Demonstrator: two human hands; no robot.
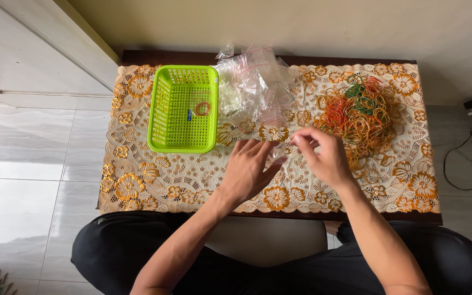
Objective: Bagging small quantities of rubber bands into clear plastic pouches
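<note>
Your left hand [247, 169] and right hand [323, 155] pinch a small clear plastic zip bag [278, 153] above the table [137, 186]. Judgement: slick film may slip from your fingers, missing the heap of coloured rubber bands [361, 112].

small clear plastic bag [277, 153], held between both hands above floral tablecloth

A home, by the look of it — a low worktop [137, 186] under a lace-patterned floral cloth [400, 180], glossy tiled floor [28, 180], plain painted wall [301, 27] — the person sits on the floor
</note>
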